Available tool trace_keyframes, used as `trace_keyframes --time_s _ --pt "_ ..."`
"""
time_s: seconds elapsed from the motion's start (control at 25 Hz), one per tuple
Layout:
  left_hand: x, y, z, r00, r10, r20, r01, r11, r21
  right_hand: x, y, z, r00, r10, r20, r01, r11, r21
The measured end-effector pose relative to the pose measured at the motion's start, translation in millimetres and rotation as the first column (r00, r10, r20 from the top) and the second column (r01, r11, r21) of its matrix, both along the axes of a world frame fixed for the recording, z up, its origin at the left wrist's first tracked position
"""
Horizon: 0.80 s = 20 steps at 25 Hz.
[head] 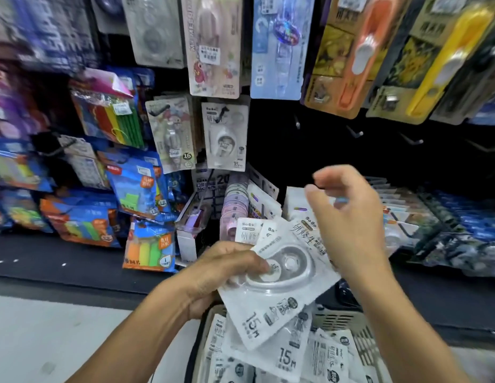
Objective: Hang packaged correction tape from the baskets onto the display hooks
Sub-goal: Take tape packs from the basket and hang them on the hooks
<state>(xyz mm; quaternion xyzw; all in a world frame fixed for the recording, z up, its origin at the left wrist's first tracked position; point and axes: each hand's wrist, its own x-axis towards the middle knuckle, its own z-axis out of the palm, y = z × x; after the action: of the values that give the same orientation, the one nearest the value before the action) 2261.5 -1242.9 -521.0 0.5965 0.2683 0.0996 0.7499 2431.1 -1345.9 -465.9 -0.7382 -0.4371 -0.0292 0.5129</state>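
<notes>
Beige plastic basket (pixel 359 344) at 6 o'clock, heaped with white carded correction tape packs (pixel 285 357).

Left hand (pixel 229 268) just above, thumb and curled fingers clamping fanned stack of white blister packs (pixel 285 269), thumb on clear bubble.

Packs likely light, card stiff yet bendable, film slippery; best pinched at top edge near hang hole.

Right hand (pixel 348 214) at 2 o'clock over stack, fingers loosely curled, holding nothing.

Bare metal display hooks (pixel 356 133) at 1 o'clock, farther back.

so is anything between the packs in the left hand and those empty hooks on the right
Only the right hand, raised empty over the fanned packs the left hand holds. Beyond it, the way to the bare hooks looks open.
</notes>
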Motion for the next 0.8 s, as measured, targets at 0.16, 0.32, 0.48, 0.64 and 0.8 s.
trace_keyframes --time_s 0.16,0.32,0.48,0.64,0.8 --pt "1 9 14 0.981 0.182 0.061 -0.183 0.983 0.015 -42 -41 -38 0.731 0.125 -0.670 -0.090 0.992 0.087" --pt "-3 7 32 0.965 0.225 0.132 -0.244 0.958 0.150 -62 -16 -48 0.590 0.403 -0.699 -0.342 0.910 0.236" --pt "-30 20 62 0.932 0.269 0.242 -0.331 0.903 0.272 -59 14 -26 0.457 0.523 -0.719 -0.394 0.844 0.364" --pt "-56 37 75 0.934 0.272 0.231 -0.335 0.893 0.302 -52 42 -7 0.478 0.487 -0.731 -0.438 0.853 0.282" --pt "-71 54 74 0.897 0.414 0.151 -0.435 0.772 0.464 -48 70 4 0.533 0.434 -0.726 -0.442 0.875 0.199"
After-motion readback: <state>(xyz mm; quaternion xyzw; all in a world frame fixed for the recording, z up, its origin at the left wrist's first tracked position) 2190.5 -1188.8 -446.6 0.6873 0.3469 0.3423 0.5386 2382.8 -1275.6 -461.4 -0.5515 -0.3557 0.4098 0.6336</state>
